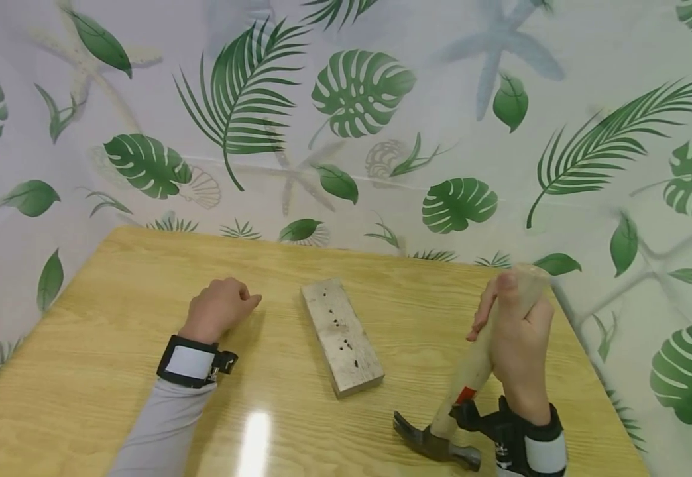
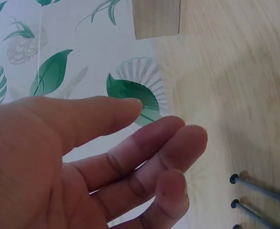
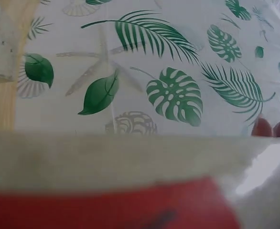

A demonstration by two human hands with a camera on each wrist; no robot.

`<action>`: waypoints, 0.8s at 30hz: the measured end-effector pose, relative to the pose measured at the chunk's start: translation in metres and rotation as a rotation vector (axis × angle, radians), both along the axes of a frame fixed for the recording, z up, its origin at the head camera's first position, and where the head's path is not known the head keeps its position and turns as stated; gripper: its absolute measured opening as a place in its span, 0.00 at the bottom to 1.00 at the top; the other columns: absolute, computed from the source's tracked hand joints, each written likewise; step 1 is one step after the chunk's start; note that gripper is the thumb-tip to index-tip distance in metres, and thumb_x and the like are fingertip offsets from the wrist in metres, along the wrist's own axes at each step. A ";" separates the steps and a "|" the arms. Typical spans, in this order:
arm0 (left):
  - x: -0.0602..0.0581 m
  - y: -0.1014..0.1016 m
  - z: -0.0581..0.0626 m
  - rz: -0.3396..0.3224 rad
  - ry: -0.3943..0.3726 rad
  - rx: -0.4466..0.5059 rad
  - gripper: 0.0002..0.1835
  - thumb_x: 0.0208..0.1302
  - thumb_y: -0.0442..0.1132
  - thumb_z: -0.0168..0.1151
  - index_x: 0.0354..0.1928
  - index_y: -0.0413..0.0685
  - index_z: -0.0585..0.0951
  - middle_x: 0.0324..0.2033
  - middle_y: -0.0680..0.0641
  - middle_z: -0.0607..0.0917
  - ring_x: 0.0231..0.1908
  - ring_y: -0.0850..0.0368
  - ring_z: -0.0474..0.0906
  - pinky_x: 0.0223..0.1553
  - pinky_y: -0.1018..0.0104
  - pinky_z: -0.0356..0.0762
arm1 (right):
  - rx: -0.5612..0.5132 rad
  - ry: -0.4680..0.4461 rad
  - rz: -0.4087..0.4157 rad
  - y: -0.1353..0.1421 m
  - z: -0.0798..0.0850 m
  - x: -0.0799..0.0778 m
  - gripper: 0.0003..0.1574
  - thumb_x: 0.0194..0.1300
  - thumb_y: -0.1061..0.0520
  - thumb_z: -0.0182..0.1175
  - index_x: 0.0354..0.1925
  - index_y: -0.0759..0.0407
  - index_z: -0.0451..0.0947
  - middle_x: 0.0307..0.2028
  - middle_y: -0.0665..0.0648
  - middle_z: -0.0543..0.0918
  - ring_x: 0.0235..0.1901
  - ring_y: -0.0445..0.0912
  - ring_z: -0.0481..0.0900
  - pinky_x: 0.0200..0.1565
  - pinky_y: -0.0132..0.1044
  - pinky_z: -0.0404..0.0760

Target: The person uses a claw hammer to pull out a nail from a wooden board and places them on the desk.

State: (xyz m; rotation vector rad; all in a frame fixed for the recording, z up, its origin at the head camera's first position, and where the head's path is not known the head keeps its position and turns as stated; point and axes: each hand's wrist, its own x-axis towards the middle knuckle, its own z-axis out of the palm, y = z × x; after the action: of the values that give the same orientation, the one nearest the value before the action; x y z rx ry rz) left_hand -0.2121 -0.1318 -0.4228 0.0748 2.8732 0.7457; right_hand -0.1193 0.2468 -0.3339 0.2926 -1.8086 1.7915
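Note:
My right hand (image 1: 519, 351) grips the pale wooden handle of a claw hammer (image 1: 471, 368). Its dark metal head hangs downward near the table's front, right of the block. The handle with a red label (image 3: 111, 205) fills the bottom of the right wrist view, and two fingertips (image 3: 269, 128) show beyond it. My left hand (image 1: 219, 309) is left of the wooden block (image 1: 343, 338), its fingers loosely bent around nothing. Several dark holes or marks run along the block's top. In the left wrist view, several nails (image 2: 259, 188) lie on the table beyond the left fingers.
The wood-grain table (image 1: 143, 298) reaches back to a white sheet (image 1: 382, 165) printed with green leaves, which also hangs along both sides. A bright reflection shows on the tabletop at the front. Both wrists wear black straps.

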 end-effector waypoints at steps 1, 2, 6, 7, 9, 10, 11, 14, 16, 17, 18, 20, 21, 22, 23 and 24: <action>0.000 0.000 -0.001 -0.004 -0.002 -0.005 0.24 0.73 0.50 0.60 0.17 0.50 0.73 0.16 0.54 0.64 0.18 0.58 0.63 0.20 0.66 0.57 | 0.002 -0.029 -0.003 0.001 -0.002 -0.002 0.34 0.80 0.55 0.48 0.17 0.72 0.67 0.10 0.56 0.71 0.05 0.45 0.70 0.10 0.32 0.73; 0.000 0.000 -0.002 -0.007 -0.004 -0.011 0.23 0.73 0.50 0.60 0.18 0.50 0.74 0.16 0.54 0.64 0.18 0.58 0.63 0.20 0.66 0.58 | -0.014 -0.049 0.004 0.001 -0.003 -0.005 0.34 0.80 0.54 0.48 0.17 0.73 0.67 0.10 0.56 0.71 0.05 0.45 0.70 0.10 0.33 0.73; 0.000 -0.001 -0.007 -0.016 -0.013 -0.036 0.22 0.73 0.51 0.59 0.20 0.49 0.77 0.17 0.53 0.66 0.19 0.58 0.64 0.21 0.66 0.58 | -0.073 -0.106 -0.001 -0.002 -0.008 -0.016 0.30 0.79 0.52 0.52 0.23 0.71 0.68 0.13 0.58 0.72 0.06 0.46 0.72 0.11 0.34 0.75; 0.000 -0.001 -0.008 -0.019 -0.016 -0.040 0.22 0.73 0.51 0.59 0.20 0.49 0.77 0.17 0.53 0.65 0.19 0.57 0.64 0.21 0.66 0.58 | -0.070 -0.117 -0.005 -0.002 -0.011 -0.020 0.26 0.79 0.52 0.52 0.26 0.69 0.69 0.14 0.58 0.73 0.07 0.45 0.73 0.12 0.34 0.76; 0.001 0.000 -0.009 -0.020 -0.020 -0.046 0.22 0.73 0.51 0.59 0.20 0.48 0.77 0.17 0.53 0.66 0.19 0.57 0.65 0.21 0.66 0.58 | -0.046 -0.146 -0.013 -0.003 -0.017 -0.027 0.20 0.79 0.51 0.52 0.34 0.66 0.72 0.19 0.58 0.75 0.12 0.45 0.75 0.16 0.33 0.78; 0.001 0.001 -0.009 -0.021 -0.021 -0.047 0.22 0.73 0.51 0.59 0.20 0.48 0.76 0.17 0.53 0.66 0.19 0.57 0.65 0.21 0.66 0.58 | -0.024 -0.176 -0.015 -0.003 -0.020 -0.030 0.17 0.79 0.50 0.52 0.40 0.65 0.73 0.23 0.58 0.76 0.14 0.45 0.76 0.19 0.33 0.79; 0.001 0.002 -0.009 -0.023 -0.017 -0.047 0.22 0.73 0.51 0.60 0.20 0.48 0.77 0.17 0.53 0.66 0.19 0.57 0.65 0.22 0.66 0.58 | 0.014 -0.205 -0.017 -0.002 -0.023 -0.034 0.16 0.79 0.49 0.52 0.45 0.63 0.73 0.27 0.58 0.77 0.18 0.44 0.78 0.22 0.33 0.80; 0.002 0.005 -0.008 -0.030 -0.002 -0.043 0.21 0.72 0.50 0.60 0.22 0.48 0.78 0.18 0.52 0.68 0.20 0.56 0.67 0.22 0.65 0.59 | 0.146 -0.315 -0.008 0.001 -0.033 -0.042 0.22 0.79 0.48 0.51 0.61 0.60 0.71 0.39 0.58 0.75 0.32 0.44 0.78 0.32 0.31 0.81; 0.003 0.007 -0.007 -0.035 0.006 -0.038 0.20 0.72 0.50 0.60 0.22 0.48 0.79 0.18 0.52 0.69 0.21 0.56 0.67 0.23 0.65 0.60 | 0.219 -0.394 0.003 0.005 -0.038 -0.046 0.28 0.79 0.49 0.51 0.70 0.59 0.66 0.46 0.57 0.73 0.38 0.43 0.76 0.37 0.30 0.80; 0.003 0.008 -0.006 -0.039 0.010 -0.034 0.20 0.72 0.50 0.60 0.23 0.48 0.79 0.18 0.52 0.70 0.21 0.56 0.68 0.23 0.64 0.60 | 0.244 -0.426 0.008 0.007 -0.041 -0.048 0.31 0.79 0.49 0.52 0.73 0.59 0.64 0.49 0.57 0.72 0.41 0.42 0.75 0.39 0.30 0.80; 0.003 0.009 -0.005 -0.043 0.010 -0.032 0.20 0.72 0.50 0.60 0.23 0.48 0.80 0.18 0.52 0.70 0.21 0.56 0.68 0.23 0.64 0.60 | 0.271 -0.452 0.013 0.009 -0.044 -0.050 0.33 0.79 0.51 0.52 0.75 0.59 0.62 0.52 0.58 0.72 0.42 0.42 0.74 0.40 0.30 0.79; 0.005 0.011 -0.005 -0.046 0.010 -0.028 0.20 0.73 0.50 0.60 0.22 0.48 0.79 0.18 0.52 0.69 0.20 0.56 0.67 0.22 0.65 0.59 | 0.311 -0.508 0.023 0.014 -0.053 -0.054 0.36 0.78 0.53 0.53 0.78 0.57 0.57 0.57 0.61 0.70 0.47 0.43 0.74 0.43 0.30 0.79; 0.005 0.012 -0.005 -0.045 0.008 -0.028 0.20 0.73 0.50 0.60 0.22 0.48 0.79 0.18 0.52 0.69 0.20 0.56 0.67 0.22 0.65 0.59 | 0.330 -0.534 0.033 0.015 -0.058 -0.057 0.37 0.78 0.54 0.53 0.79 0.57 0.55 0.60 0.62 0.69 0.50 0.44 0.74 0.44 0.31 0.79; 0.006 0.012 -0.005 -0.045 0.007 -0.029 0.20 0.73 0.49 0.60 0.22 0.48 0.80 0.18 0.52 0.69 0.20 0.56 0.67 0.22 0.65 0.60 | 0.343 -0.561 0.041 0.016 -0.064 -0.059 0.39 0.77 0.55 0.54 0.79 0.56 0.54 0.62 0.63 0.68 0.52 0.46 0.75 0.46 0.33 0.79; 0.006 0.012 -0.006 -0.044 0.007 -0.030 0.20 0.73 0.49 0.60 0.23 0.48 0.80 0.18 0.52 0.70 0.20 0.56 0.67 0.22 0.65 0.60 | 0.355 -0.584 0.050 0.018 -0.071 -0.062 0.40 0.77 0.55 0.54 0.80 0.55 0.53 0.64 0.65 0.68 0.55 0.49 0.74 0.47 0.35 0.79; 0.006 0.012 -0.006 -0.043 0.005 -0.032 0.19 0.73 0.49 0.60 0.23 0.48 0.81 0.18 0.51 0.70 0.20 0.56 0.67 0.22 0.65 0.60 | 0.367 -0.608 0.061 0.019 -0.077 -0.065 0.41 0.77 0.56 0.55 0.80 0.55 0.51 0.66 0.66 0.67 0.58 0.53 0.73 0.49 0.38 0.79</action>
State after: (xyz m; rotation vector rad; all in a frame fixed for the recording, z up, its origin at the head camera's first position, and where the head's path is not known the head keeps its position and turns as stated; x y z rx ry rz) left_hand -0.2059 -0.1197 -0.4287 0.1345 2.8772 0.6930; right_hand -0.1840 0.2658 -0.4110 -0.0780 -2.5827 1.6920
